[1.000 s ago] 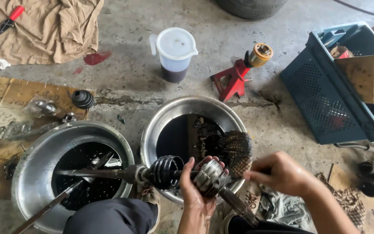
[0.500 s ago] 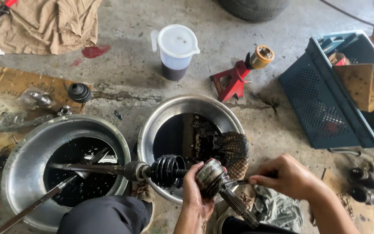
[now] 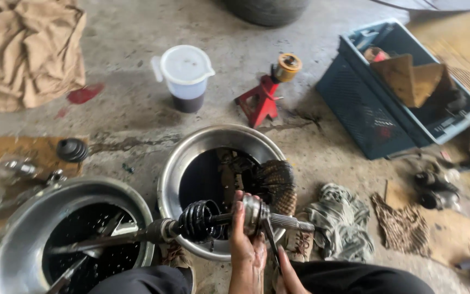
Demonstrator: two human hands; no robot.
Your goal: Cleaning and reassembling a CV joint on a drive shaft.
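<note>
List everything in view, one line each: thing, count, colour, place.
drive shaft: 1, dark, across both basins
rubber boot: 1, black, on shaft
joint: 1, metal, shaft's right end
basins: 2, steel, bottom left and centre
jug: 1, white, top centre
jack stand: 1, red, right of jug
crate: 1, blue, right
cloth: 1, tan, top left
rag: 1, grey, right of joint
left hand: grips joint
right hand: holds thin tool
</note>
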